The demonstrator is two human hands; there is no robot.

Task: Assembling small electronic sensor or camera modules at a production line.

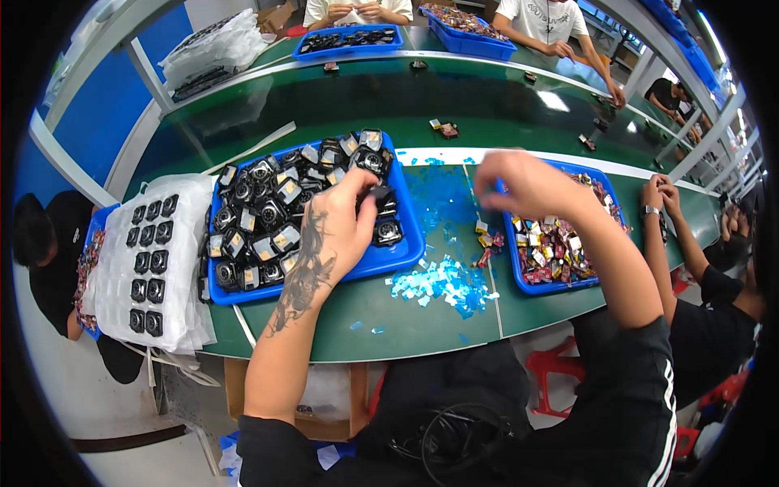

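My left hand (347, 217), at the end of a tattooed forearm, is over the right part of a blue tray (410, 256) heaped with black smartwatch cases. Its thumb and fingers close around a black watch case (381, 196), partly hidden by the hand. Other cases (272, 213) lie jumbled in the tray, some with round sensor backs up, some showing clear or yellowish film. My right hand (519, 183) hovers at the far left corner of a second blue tray (527, 286), filled with small red, yellow and white parts. Motion smears its fingers, so their grip does not show.
Blue and white film scraps (446, 286) lie between the trays, beside a few small red parts (487, 242). White plastic trays (122, 276) of watch cases are stacked at left. A green conveyor belt (349, 101) carries loose parts beyond. Co-workers sit opposite and at right.
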